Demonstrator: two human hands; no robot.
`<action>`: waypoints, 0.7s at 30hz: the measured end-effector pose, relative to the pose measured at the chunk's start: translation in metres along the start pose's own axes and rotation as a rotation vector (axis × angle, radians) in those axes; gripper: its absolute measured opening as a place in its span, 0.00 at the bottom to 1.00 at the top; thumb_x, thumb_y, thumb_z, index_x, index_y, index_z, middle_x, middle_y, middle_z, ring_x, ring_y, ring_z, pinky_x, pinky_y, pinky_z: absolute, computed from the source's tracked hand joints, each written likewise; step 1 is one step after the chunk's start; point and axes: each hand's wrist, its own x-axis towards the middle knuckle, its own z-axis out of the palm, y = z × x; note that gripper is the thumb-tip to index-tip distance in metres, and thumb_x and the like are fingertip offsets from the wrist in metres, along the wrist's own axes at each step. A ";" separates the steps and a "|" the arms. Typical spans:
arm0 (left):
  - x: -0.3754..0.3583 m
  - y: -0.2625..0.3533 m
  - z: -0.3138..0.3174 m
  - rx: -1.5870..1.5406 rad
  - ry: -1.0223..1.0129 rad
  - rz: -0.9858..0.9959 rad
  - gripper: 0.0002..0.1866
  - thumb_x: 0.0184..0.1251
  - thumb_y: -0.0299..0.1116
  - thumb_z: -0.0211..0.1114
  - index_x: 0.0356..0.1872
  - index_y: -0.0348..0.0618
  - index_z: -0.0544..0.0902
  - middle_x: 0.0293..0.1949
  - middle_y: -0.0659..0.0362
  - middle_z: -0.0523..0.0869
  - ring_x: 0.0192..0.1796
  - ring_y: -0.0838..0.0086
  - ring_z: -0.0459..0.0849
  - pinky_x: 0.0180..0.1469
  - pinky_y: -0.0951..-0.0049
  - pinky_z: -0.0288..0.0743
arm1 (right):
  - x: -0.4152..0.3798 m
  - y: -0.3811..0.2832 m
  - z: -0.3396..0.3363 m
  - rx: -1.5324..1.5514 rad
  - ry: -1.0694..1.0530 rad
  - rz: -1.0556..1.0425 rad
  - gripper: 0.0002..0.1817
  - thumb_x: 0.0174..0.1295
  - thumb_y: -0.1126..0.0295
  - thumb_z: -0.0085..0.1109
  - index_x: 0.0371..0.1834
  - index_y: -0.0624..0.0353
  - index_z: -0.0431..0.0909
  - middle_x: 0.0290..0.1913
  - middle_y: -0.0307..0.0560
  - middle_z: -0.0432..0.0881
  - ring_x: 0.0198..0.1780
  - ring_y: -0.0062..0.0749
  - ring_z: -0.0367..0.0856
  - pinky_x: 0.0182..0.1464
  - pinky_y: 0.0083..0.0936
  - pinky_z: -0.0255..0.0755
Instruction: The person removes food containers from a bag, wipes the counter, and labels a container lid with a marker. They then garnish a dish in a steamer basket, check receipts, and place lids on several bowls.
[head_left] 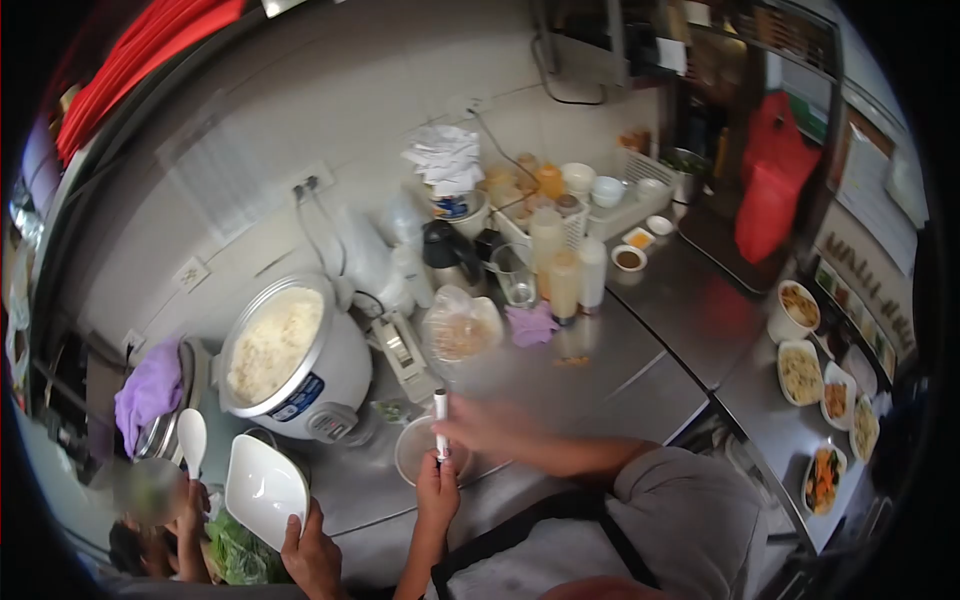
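My left hand (437,490) is closed round the lower part of an upright white stick (441,415) with dark ends; it looks like a marker or a tool's handle. My right hand (490,425) reaches in from the right, fingertips right at the stick, its fingers smeared by motion. Below both hands sits a round bowl (404,455), partly hidden by them. Just beyond it lie a clear plastic bag (462,325) with light brown food and a white device (402,355), possibly a scale.
At left, another person's hands hold a white dish (265,490) and a rice paddle (193,440). A cooker (345,375) of rice stands behind them. Squeeze bottles (565,285) and a purple cloth (532,322) are beyond. Filled dishes (800,370) line the right counter.
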 end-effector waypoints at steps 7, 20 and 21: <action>-0.007 0.015 0.019 0.040 -0.069 0.215 0.11 0.62 0.31 0.45 0.43 0.38 0.67 0.27 0.65 0.69 0.26 0.84 0.64 0.28 0.83 0.59 | -0.005 0.051 0.009 0.122 -0.118 -0.128 0.13 0.55 0.62 0.52 0.20 0.60 0.71 0.17 0.33 0.68 0.21 0.14 0.65 0.23 0.16 0.60; -0.011 0.027 0.026 0.088 -0.123 0.124 0.09 0.57 0.31 0.53 0.34 0.36 0.72 0.24 0.61 0.74 0.28 0.80 0.70 0.33 0.77 0.65 | -0.036 0.000 -0.009 -0.214 -0.014 -0.058 0.14 0.56 0.60 0.51 0.22 0.61 0.71 0.17 0.33 0.67 0.21 0.14 0.63 0.22 0.16 0.59; -0.012 0.028 0.025 0.087 -0.121 0.126 0.09 0.57 0.31 0.53 0.34 0.36 0.72 0.24 0.60 0.74 0.28 0.80 0.70 0.33 0.77 0.65 | -0.037 -0.003 -0.008 -0.229 -0.023 -0.052 0.14 0.56 0.60 0.51 0.22 0.61 0.71 0.17 0.33 0.67 0.21 0.13 0.63 0.22 0.16 0.59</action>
